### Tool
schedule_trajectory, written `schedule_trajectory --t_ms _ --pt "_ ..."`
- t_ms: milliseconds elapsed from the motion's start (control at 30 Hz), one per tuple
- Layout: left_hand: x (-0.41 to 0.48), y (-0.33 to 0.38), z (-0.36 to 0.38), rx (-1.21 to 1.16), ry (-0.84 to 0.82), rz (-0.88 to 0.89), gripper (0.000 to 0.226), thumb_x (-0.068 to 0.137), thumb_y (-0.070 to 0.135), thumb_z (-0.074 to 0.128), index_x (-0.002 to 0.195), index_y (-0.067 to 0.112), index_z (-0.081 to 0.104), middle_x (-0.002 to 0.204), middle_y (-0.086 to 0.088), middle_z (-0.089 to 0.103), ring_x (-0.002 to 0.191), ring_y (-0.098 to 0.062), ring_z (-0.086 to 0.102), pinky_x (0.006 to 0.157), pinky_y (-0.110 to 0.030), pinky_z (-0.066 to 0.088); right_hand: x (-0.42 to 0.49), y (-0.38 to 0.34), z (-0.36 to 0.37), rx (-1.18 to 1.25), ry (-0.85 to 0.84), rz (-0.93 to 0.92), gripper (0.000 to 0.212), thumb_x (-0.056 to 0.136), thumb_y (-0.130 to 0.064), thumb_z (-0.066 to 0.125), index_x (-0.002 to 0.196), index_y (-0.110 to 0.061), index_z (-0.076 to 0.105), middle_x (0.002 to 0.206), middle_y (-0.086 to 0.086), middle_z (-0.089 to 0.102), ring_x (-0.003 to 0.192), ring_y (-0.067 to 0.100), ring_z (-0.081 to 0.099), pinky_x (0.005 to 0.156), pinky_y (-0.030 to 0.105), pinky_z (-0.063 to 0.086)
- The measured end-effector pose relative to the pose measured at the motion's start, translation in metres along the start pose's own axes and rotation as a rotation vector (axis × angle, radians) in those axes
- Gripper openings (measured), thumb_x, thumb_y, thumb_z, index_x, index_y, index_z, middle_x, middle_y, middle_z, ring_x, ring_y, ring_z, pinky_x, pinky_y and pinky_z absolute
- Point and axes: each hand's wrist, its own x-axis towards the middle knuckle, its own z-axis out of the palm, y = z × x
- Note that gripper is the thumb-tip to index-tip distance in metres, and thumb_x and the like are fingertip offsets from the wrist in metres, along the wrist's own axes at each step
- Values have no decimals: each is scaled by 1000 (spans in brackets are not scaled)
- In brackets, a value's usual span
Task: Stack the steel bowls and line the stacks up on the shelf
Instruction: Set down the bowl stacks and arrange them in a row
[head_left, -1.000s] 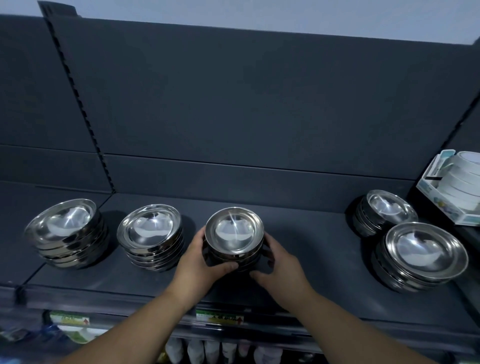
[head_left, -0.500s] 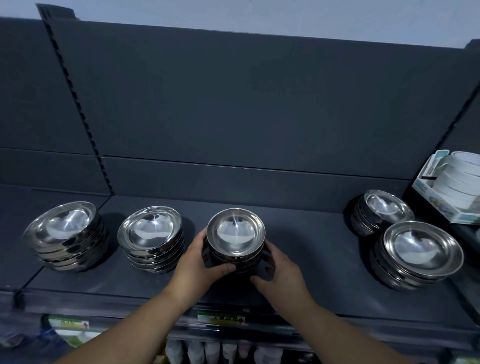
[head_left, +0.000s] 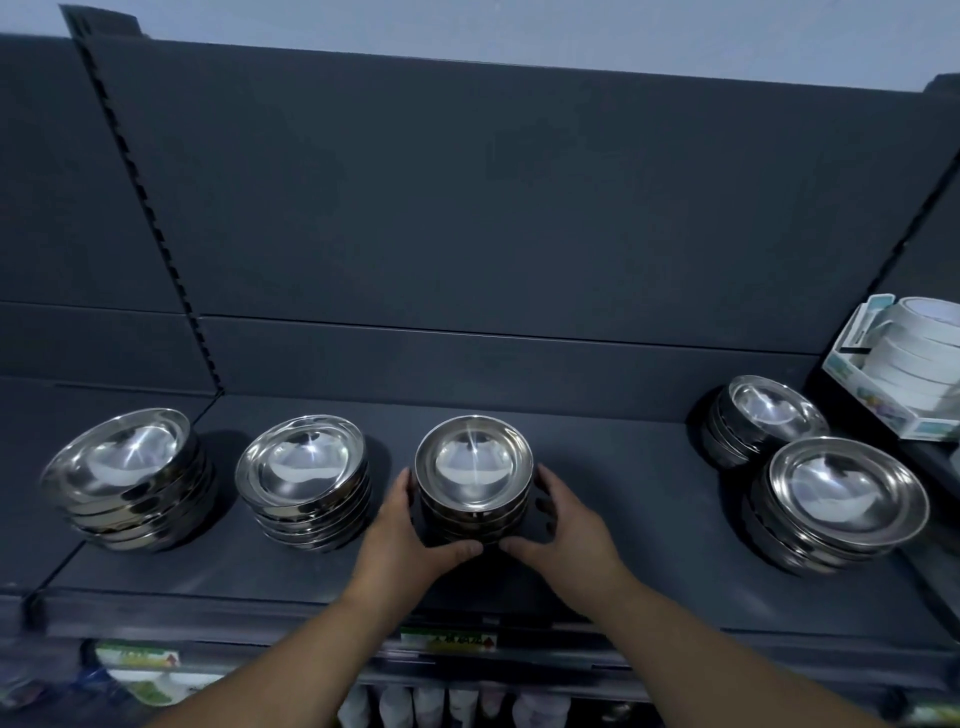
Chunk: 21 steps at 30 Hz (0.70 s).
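- While both hands cup it, the middle stack (head_left: 474, 486) sits a touch further back on the shelf (head_left: 623, 525) than a second ago, still mid-shelf. Small nudge, not a lift.
- Grip: left hand (head_left: 402, 540) and right hand (head_left: 571, 530) wrap the stack's lower bowls from either side, fingers curled round, thumbs nearly meeting at the front. Closed on the stack.
- Meaning: looks like it is being lined up with the second stack (head_left: 304, 480) and the far-left stack (head_left: 130, 478); the row of three now reads roughly level.
- Left to do, I judge: big right stack (head_left: 841, 504) and small rear stack (head_left: 763, 418) sit out of line at the right end.
- Room: wide bare stretch between middle stack and right pair; back wall well apart.
- Front edge near the wrists, big right stack closest to it.
- Box of white rolls (head_left: 904, 364) crowds the right rear corner.
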Motion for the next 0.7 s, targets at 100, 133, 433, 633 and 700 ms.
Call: schedule_trajectory --t_ms 100,133,433,633,700 --pt "0 1 5 13 19 23 102 55 31 91 140 28 36 127 9 57 117 -8 51 96 -21 38 3 3 -2 23 -40 -4 81 68 -18 86 138 -28 47 120 -18 61 113 -4 56 104 19 44" --pt "0 1 5 9 23 30 99 56 29 91 139 29 37 124 10 57 115 -7 51 95 -19 37 3 3 -2 24 -42 -7 76 68 -15 86 134 -30 50 113 -20 63 107 -8 58 100 15 45" --pt "9 -2 0 0 -29 56 96 58 23 91 138 32 38 117 17 60 113 -1 54 95 -15 41 -2 4 4 19 30 -24 66 69 -13 85 123 -34 55 97 -27 61 91 -21 57 84 -2 40" --pt "13 -3 -6 36 -68 77 100 58 27 91 141 29 36 123 18 55 116 0 50 92 -6 35 -3 2 5 -6 30 -39 69 69 -18 85 130 -25 55 105 -19 62 98 -8 57 78 -7 35" --pt "14 -4 -7 39 -71 55 116 53 34 92 148 27 25 139 11 49 127 -6 45 107 -21 37 -2 0 3 -22 21 -48 77 67 -21 87 134 -29 51 110 -20 59 106 -4 57 81 -7 34"
